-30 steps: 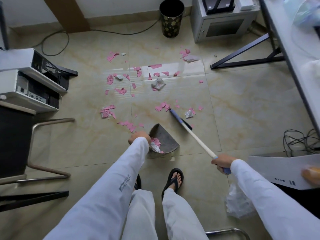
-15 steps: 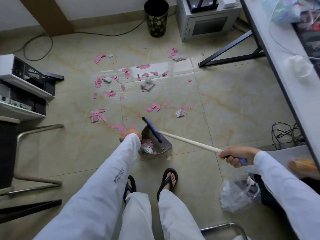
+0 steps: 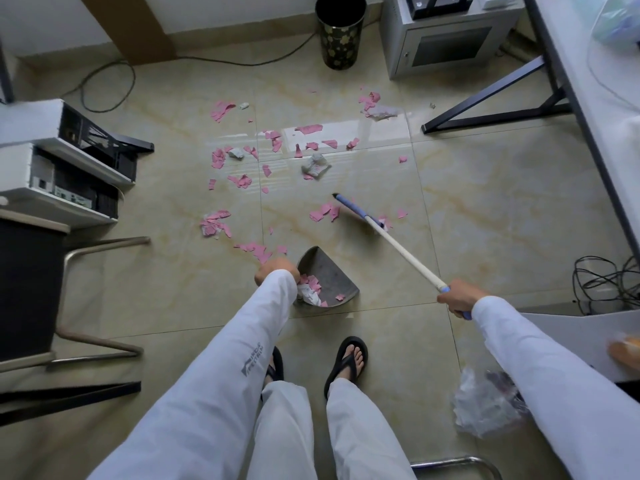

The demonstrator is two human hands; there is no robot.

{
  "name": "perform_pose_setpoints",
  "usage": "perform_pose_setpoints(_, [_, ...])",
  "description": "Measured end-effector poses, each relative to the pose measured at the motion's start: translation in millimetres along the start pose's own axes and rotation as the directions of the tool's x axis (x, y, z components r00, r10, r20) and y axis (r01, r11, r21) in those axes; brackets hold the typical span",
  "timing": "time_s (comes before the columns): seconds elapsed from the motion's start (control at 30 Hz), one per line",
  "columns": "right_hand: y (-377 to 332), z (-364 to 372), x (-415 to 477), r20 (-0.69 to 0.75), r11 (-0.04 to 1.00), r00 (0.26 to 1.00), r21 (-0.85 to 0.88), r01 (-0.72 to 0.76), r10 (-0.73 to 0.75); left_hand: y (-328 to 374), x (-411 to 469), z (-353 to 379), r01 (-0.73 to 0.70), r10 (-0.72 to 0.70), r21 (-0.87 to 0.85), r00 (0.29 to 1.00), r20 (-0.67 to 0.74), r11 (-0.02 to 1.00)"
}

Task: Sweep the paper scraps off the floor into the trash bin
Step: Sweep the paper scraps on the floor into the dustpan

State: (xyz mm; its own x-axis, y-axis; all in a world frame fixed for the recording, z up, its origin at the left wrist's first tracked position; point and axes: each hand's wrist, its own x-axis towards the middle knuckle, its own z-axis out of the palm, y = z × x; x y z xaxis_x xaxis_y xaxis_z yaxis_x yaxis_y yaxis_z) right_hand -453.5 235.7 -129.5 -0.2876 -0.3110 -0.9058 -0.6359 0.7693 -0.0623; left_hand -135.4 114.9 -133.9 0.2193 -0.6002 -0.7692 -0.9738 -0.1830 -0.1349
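Observation:
Pink and white paper scraps (image 3: 273, 157) lie scattered over the beige tile floor ahead of me. My left hand (image 3: 275, 271) grips the handle of a grey dustpan (image 3: 330, 278), which rests on the floor and holds several scraps. My right hand (image 3: 459, 299) grips the cream handle of a broom (image 3: 401, 252). Its blue head (image 3: 356, 211) sits on the floor among a small pink cluster (image 3: 323, 213), beyond the dustpan. A black patterned trash bin (image 3: 340, 32) stands open by the far wall.
A grey cabinet (image 3: 446, 36) stands right of the bin. A white desk (image 3: 595, 109) with black legs runs along the right. Computer cases (image 3: 59, 157) and a metal chair frame (image 3: 86, 292) are at left. Cables (image 3: 606, 282) and a crumpled plastic bag (image 3: 485, 407) lie at right.
The broom head swung from over the dustpan back out to the right and forward, landing among the pink cluster. My left hand and the dustpan stayed in place.

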Motion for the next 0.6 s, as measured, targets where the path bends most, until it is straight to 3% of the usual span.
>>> perform_pose_setpoints(0.17, [8.5,14.4,2.6,0.339,0.957,0.936,0.228,-0.182,0.097,-1.9,-0.7,0.5,0.000,0.000,-0.010,1.000,-0.006,1.000])
perform_pose_setpoints(0.3, [26.9,2.8,-9.2,0.526,0.887,0.848,0.364,-0.285,0.057,2.1,-3.8,-4.6,0.032,-0.032,-0.038,0.999,0.001,0.999])
perform_pose_setpoints(0.43, [38.2,-11.5,-20.3,0.581,0.784,0.814,0.516,-0.345,-0.024,6.7,-6.0,-4.3,0.050,-0.051,-0.037,0.999,-0.009,0.998])
perform_pose_setpoints(0.6, [46.3,-30.0,-27.4,0.459,0.823,0.888,0.514,-0.240,-0.029,6.9,-7.1,-2.8,0.032,-0.032,-0.007,0.999,-0.017,0.999])
